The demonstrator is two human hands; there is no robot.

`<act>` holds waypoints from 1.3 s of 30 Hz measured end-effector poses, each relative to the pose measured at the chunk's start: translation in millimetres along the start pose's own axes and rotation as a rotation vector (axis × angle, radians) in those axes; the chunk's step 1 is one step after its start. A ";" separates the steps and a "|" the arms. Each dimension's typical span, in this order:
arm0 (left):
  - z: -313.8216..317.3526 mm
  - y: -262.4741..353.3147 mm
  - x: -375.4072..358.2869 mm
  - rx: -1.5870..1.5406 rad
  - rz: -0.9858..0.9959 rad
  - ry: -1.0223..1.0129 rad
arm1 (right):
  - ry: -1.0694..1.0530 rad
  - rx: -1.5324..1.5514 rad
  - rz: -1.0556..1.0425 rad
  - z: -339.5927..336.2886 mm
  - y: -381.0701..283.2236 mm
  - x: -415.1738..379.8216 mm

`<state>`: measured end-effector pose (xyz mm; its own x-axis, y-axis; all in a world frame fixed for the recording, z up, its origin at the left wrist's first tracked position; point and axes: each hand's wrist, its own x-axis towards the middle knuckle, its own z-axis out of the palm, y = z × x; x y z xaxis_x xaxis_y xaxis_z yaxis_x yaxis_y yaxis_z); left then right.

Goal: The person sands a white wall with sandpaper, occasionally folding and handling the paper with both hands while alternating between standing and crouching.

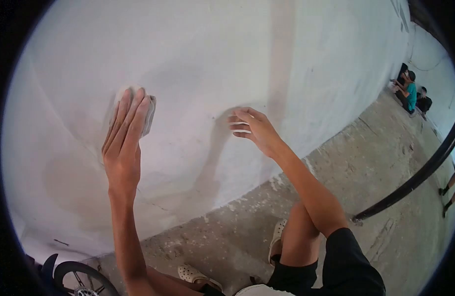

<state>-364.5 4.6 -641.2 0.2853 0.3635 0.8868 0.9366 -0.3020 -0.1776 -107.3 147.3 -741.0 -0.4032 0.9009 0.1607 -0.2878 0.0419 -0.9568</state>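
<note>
My left hand (123, 130) lies along the white wall (188, 74) with its fingers stretched upward, pressing a grey folded piece of sandpaper (151, 116) against the surface. Only the sandpaper's edges show past the fingers, which look dusty with white powder. To the right, my right hand (252, 128) is at the wall with its fingers apart and loosely curved, holding nothing. Its shadow falls on the wall to the lower left.
A wheel (84, 281) stands at the lower left by the wall's foot. White flecks dot the concrete floor (227, 224). A dark pole (410, 182) slants up at the right. Several people (409, 91) crouch by the far wall; another person's legs (449, 195) show at the right edge.
</note>
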 end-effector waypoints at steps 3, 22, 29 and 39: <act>-6.2 -30.1 18.8 0.062 0.101 -0.091 | 0.038 0.061 -0.023 -2.1 15.8 18.0; 108.6 -38.3 -72.1 0.378 0.591 -0.391 | -0.018 0.243 0.099 -33.2 7.0 0.5; 67.4 -63.2 -14.4 0.373 0.596 -0.367 | 0.042 0.075 0.136 -49.9 7.8 -8.2; 119.9 -25.1 -21.6 0.257 0.331 -0.074 | -0.228 0.199 -0.260 -44.6 -66.4 -45.4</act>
<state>-369.9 110.0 -707.0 0.5844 0.3486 0.7328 0.8094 -0.1868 -0.5567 -31.1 122.8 -695.6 -0.4705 0.7516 0.4624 -0.5590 0.1516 -0.8152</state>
